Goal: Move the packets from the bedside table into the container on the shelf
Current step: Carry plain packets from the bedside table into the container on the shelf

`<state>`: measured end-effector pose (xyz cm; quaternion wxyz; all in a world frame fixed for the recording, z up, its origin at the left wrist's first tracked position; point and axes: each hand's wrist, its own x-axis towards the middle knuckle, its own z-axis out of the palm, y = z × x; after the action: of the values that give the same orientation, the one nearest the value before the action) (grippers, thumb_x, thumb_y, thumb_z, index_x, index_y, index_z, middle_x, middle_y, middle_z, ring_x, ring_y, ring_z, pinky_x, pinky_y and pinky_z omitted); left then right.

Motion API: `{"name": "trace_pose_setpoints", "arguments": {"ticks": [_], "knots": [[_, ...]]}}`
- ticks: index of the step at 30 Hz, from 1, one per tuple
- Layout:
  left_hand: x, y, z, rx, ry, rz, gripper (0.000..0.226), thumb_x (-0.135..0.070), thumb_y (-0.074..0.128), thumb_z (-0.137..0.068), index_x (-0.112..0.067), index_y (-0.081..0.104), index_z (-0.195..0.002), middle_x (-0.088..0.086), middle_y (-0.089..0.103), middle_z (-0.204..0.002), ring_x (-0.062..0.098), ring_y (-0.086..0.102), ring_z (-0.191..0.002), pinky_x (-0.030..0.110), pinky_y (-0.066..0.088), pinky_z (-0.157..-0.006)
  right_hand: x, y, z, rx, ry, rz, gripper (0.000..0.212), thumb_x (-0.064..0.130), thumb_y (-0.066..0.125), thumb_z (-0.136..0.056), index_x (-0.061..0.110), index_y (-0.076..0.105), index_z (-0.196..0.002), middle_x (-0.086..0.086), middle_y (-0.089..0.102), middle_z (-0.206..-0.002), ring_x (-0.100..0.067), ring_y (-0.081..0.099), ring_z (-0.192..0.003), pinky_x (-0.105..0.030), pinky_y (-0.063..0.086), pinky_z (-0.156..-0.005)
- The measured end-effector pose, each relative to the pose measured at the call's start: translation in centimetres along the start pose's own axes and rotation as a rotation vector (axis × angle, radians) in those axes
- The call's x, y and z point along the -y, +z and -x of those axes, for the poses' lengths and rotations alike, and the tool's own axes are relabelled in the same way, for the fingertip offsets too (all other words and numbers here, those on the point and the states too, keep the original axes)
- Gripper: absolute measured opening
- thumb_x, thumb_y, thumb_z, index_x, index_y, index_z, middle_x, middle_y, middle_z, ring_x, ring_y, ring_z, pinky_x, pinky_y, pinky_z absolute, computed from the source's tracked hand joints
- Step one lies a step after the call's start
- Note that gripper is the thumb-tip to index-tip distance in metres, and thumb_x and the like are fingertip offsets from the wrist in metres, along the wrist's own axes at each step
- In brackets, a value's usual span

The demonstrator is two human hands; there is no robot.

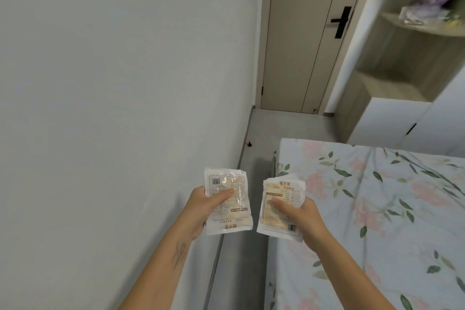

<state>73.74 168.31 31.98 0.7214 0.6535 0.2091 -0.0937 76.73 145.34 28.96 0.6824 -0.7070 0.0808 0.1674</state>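
Note:
My left hand (201, 205) grips a white hand-warmer packet (232, 219), thumb across its front, printed side turned upside down. My right hand (300, 216) holds another white packet (279, 191) upright, thumb pressed on its tan middle; a second packet edge seems to show behind it. Both packets hang in the air over the narrow floor strip between the wall and the bed. The shelf unit (412, 30) stands at the far right, with a blurred clear container (415, 14) of purple and yellow things on its curved shelf. The bedside table is out of view.
A bed with a floral sheet (377, 221) fills the lower right. A plain wall runs along the left. A closed door with a black handle (341, 21) ends the grey floor passage (281, 128). White cabinets (392, 121) sit below the shelves.

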Motion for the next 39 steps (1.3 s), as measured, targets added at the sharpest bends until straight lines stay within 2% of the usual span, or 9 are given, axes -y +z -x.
{"name": "trace_pose_setpoints", "arguments": {"ticks": [4, 10, 15, 21, 24, 26, 31, 35, 39], "knots": [[-4.1, 1.7, -7.4, 0.028, -0.004, 0.029, 0.018, -0.015, 0.072, -0.084, -0.011, 0.072, -0.101, 0.008, 0.077, -0.091, 0.023, 0.074, -0.083, 0.035, 0.058, -0.071, 3.9, -1.2, -7.2, -0.021, -0.016, -0.034, 0.015, 0.017, 0.073, -0.082, 0.018, 0.072, -0.097, 0.000, 0.077, -0.089, -0.019, 0.074, -0.080, -0.030, 0.059, -0.068], [-9.0, 3.5, -20.6, 0.045, -0.013, 0.006, 0.019, -0.015, 0.073, -0.083, -0.012, 0.072, -0.101, 0.006, 0.077, -0.091, 0.023, 0.074, -0.084, 0.037, 0.058, -0.074, 8.1, -2.3, -20.1, -0.079, -0.029, -0.073, 0.014, 0.012, 0.073, -0.082, 0.016, 0.072, -0.096, -0.001, 0.077, -0.088, -0.018, 0.074, -0.079, -0.026, 0.059, -0.063], [-13.3, 5.3, -32.6, 0.064, -0.004, 0.018, 0.019, -0.015, 0.074, -0.083, -0.011, 0.072, -0.101, 0.006, 0.077, -0.091, 0.024, 0.074, -0.085, 0.037, 0.059, -0.074, 11.9, -2.8, -32.2, -0.096, -0.052, -0.063, 0.018, 0.015, 0.074, -0.082, 0.014, 0.071, -0.100, -0.004, 0.077, -0.092, -0.021, 0.074, -0.082, -0.039, 0.060, -0.074], [-18.4, 7.5, -43.3, 0.098, -0.030, 0.055, 0.017, -0.013, 0.071, -0.085, -0.012, 0.072, -0.102, 0.007, 0.077, -0.092, 0.023, 0.075, -0.083, 0.033, 0.060, -0.066, 16.9, -3.9, -43.0, -0.100, -0.051, -0.095, 0.017, 0.012, 0.073, -0.082, 0.017, 0.070, -0.098, 0.002, 0.077, -0.088, -0.016, 0.074, -0.080, -0.026, 0.059, -0.063], [-20.3, 8.6, -48.4, 0.108, -0.030, 0.055, 0.018, -0.013, 0.071, -0.085, -0.012, 0.072, -0.103, 0.007, 0.077, -0.093, 0.023, 0.075, -0.084, 0.032, 0.059, -0.067, 19.2, -4.8, -48.8, -0.079, -0.054, -0.079, 0.014, 0.013, 0.072, -0.083, 0.020, 0.069, -0.094, 0.008, 0.076, -0.079, -0.010, 0.074, -0.072, -0.020, 0.056, -0.055], [-21.7, 9.1, -52.3, 0.102, -0.034, 0.058, 0.018, -0.013, 0.071, -0.085, -0.012, 0.072, -0.103, 0.008, 0.077, -0.093, 0.024, 0.075, -0.085, 0.034, 0.059, -0.069, 20.5, -5.9, -53.0, -0.089, -0.052, -0.083, 0.013, 0.012, 0.071, -0.083, 0.020, 0.068, -0.093, 0.008, 0.076, -0.079, -0.009, 0.073, -0.071, -0.020, 0.056, -0.054], [-26.1, 11.5, -63.6, 0.145, -0.054, -0.002, 0.020, -0.014, 0.071, -0.085, -0.011, 0.071, -0.105, 0.010, 0.076, -0.099, 0.026, 0.074, -0.090, 0.036, 0.060, -0.073, 22.9, -10.1, -64.1, -0.145, 0.002, -0.140, 0.020, 0.009, 0.071, -0.083, 0.012, 0.069, -0.103, -0.005, 0.076, -0.094, -0.020, 0.074, -0.081, -0.030, 0.060, -0.063], [-31.9, 16.7, -75.3, 0.178, 0.001, -0.067, 0.017, -0.014, 0.071, -0.085, -0.012, 0.072, -0.103, 0.008, 0.076, -0.097, 0.022, 0.074, -0.087, 0.031, 0.059, -0.068, 26.5, -14.9, -74.8, -0.139, -0.017, -0.130, 0.017, 0.004, 0.069, -0.084, 0.011, 0.069, -0.099, -0.004, 0.077, -0.088, -0.019, 0.074, -0.078, -0.025, 0.058, -0.057], [-39.0, 23.4, -85.3, 0.255, 0.018, -0.127, 0.019, -0.016, 0.072, -0.085, -0.013, 0.071, -0.104, 0.006, 0.077, -0.096, 0.022, 0.074, -0.087, 0.030, 0.058, -0.067, 31.4, -19.9, -83.6, -0.146, -0.031, -0.079, 0.019, 0.011, 0.072, -0.082, 0.010, 0.070, -0.101, -0.003, 0.077, -0.089, -0.020, 0.074, -0.082, -0.026, 0.058, -0.061]]}}
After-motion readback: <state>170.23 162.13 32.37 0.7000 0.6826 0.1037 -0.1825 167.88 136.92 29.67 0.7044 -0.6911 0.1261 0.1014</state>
